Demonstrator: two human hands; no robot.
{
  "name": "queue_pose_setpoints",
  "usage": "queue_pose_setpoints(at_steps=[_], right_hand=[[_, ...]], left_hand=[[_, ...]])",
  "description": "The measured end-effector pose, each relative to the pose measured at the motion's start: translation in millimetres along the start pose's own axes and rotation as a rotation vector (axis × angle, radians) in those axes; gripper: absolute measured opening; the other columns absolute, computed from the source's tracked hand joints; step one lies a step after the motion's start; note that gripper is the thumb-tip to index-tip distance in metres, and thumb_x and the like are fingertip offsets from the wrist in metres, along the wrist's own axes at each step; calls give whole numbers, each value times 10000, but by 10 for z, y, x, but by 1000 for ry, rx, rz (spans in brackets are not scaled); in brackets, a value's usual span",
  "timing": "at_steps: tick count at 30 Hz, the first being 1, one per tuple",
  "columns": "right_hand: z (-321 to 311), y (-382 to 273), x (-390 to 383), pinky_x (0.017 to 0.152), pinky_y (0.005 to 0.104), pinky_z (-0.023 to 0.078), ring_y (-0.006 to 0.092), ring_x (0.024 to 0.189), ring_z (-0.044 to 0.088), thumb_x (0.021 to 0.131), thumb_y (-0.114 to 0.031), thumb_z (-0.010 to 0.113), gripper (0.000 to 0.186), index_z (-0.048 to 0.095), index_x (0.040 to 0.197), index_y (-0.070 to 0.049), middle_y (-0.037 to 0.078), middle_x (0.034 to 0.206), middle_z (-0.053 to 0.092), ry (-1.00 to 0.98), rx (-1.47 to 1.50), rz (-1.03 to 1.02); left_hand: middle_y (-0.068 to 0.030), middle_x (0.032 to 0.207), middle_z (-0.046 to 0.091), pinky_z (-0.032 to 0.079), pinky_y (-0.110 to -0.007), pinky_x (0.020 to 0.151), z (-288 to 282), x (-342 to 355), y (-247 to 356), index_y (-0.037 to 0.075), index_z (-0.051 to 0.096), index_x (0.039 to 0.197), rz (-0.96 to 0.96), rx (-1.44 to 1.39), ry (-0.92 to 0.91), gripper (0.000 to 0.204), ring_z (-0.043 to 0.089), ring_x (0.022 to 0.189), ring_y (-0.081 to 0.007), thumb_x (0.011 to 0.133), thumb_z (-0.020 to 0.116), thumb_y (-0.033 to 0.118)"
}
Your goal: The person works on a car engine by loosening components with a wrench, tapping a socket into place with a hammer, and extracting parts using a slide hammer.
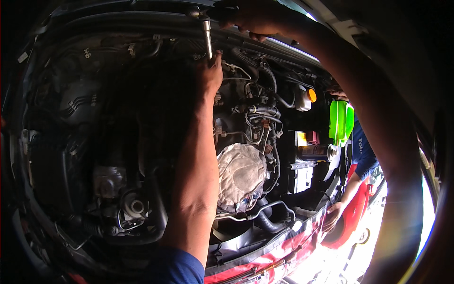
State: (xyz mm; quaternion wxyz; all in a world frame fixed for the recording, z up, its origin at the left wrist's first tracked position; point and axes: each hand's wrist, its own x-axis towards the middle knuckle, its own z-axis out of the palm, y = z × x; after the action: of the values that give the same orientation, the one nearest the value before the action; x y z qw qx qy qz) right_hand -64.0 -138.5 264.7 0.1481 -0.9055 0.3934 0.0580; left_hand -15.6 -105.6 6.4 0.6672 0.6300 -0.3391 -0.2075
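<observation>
In the deep far part of a car's engine bay, my left hand (211, 73) closes around the lower end of a shiny metal socket extension (207, 35), which stands nearly upright. At its top is the head of a ratchet (193, 13). My right hand (257, 20) reaches across from the right, its fingers curled at the ratchet's handle, which is mostly hidden in shadow. What lies below the extension, behind my left hand, is hidden. Hoses and wiring (262, 111) run just right of my left forearm.
A beige cloth (241, 173) lies over the engine's near part. Rightward are a white reservoir (302, 98) with an orange cap, a battery (301, 175) and a bright green container (340, 120). Another person's hand (335, 215) rests by the red front edge; their blue sleeve (366, 163) shows behind my right arm.
</observation>
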Motion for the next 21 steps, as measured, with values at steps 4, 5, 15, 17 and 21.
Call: queue_pose_setpoints(at_steps=[4,5,15,17,21], right_hand=[[72,18,1,562,342,604,206,625,696,989,-197,611,397,650,1383,-164,135,812,713,220,-8,-151],[98,-1,4,582,350,609,214,643,703,990,-205,610,405,644,1392,-164,137,821,718,323,-77,-259],[-280,-75,100,765,404,590,239,850,732,944,-235,669,457,655,1395,-165,174,951,752,83,-204,-75],[-251,-125,171,799,380,597,251,935,748,952,-253,661,392,687,1323,-130,178,1060,767,358,-440,-382],[-83,-86,168,643,376,569,292,791,725,1008,-284,610,338,688,1303,-138,140,922,758,580,-435,-393]], left_hand=[[-257,890,720,542,-467,794,-1,7,-19,-34,743,1012,-43,6,-64,578,715,878,-410,998,602,526],[-257,900,722,543,-468,809,-2,11,-22,-31,744,1025,-50,11,-59,578,713,891,-414,996,604,528],[-268,787,694,529,-476,683,29,24,-56,-38,748,901,149,-13,76,445,704,754,-422,1023,628,373],[-269,807,704,542,-480,700,28,19,-78,-33,752,913,142,-21,52,466,712,774,-429,1026,616,398],[-283,987,724,547,-468,846,10,-10,-86,-33,745,1029,-42,94,-34,506,705,981,-439,1015,606,454]])
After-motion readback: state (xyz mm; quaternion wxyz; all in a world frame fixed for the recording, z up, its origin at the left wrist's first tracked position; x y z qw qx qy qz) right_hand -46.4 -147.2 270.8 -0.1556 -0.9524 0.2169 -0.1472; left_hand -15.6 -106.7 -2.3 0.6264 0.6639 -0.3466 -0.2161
